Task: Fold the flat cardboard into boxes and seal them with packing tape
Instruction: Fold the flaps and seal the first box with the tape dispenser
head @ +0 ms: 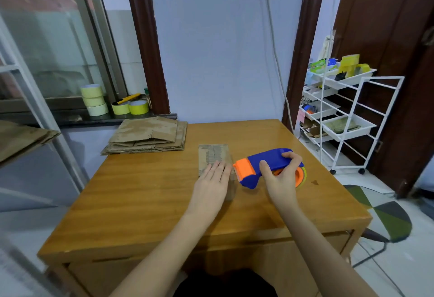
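Left hand steadies the box, right hand brings the tape gun to its edge.

The left hand (pixel 215 180) lies flat, fingers straight, pressing on the near part of the box (pixel 213 156) top; the right hand (pixel 281 174) is curled round the handle of the tape gun (pixel 263 166), whose orange nose sits just beside the left fingertips at the box's right edge. The box stands on the bench (pixel 145 193) right under the left hand; the flat cardboard (pixel 148 137) is stacked well beyond and left of it, and tape rolls (pixel 94 99) sit farther left on the sill. As I judge it, the serrated blade is close enough to nick the left fingers, and a sideways pull could slide the light box or lay the tape crooked.
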Demonstrator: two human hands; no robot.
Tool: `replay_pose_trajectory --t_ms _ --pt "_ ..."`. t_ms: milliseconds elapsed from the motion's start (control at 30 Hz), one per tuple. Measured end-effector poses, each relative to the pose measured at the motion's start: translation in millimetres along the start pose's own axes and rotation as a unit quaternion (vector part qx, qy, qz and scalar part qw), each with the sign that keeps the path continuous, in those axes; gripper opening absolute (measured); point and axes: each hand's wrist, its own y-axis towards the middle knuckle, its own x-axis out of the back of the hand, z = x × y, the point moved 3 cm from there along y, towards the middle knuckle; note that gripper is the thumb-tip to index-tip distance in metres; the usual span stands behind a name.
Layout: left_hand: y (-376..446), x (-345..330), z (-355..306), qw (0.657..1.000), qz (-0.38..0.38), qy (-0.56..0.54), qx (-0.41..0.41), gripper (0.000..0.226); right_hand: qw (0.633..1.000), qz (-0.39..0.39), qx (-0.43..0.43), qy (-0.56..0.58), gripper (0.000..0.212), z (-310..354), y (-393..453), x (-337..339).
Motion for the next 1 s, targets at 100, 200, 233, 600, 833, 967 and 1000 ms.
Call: replay_pose_trajectory --t_ms 100,200,233,600,833,967,1000 --pt "1 -1 4 1.0 -0.014 -0.005 -0.009 0.071 1.0 -0.03 0.008 0.003 0.044 -1 8 6" --pt "1 -3 6 0.999 -0.038 -0.011 -0.023 0.056 0.999 -0.033 0.03 -0.01 0.045 5 15 8" --pt "1 -3 6 0.998 -0.048 -0.008 -0.031 0.045 0.999 -0.029 0.031 -0.013 0.045 8 17 9" --pt "0 -1 4 0.998 -0.047 -0.031 -0.003 0.057 0.986 0.058 0.091 -0.128 0.052 16 22 24" --pt "0 -2 3 0.999 -0.031 -0.037 0.009 0.051 0.979 0.093 0.105 -0.148 0.049 8 11 -5" --pt "0 -1 2 0.999 -0.022 -0.037 0.021 0.041 0.972 0.1 0.118 -0.175 0.051 8 11 -15" --pt "0 -2 2 0.999 -0.017 -0.038 0.025 0.043 0.97 0.105 0.121 -0.184 0.05 9 12 -17"
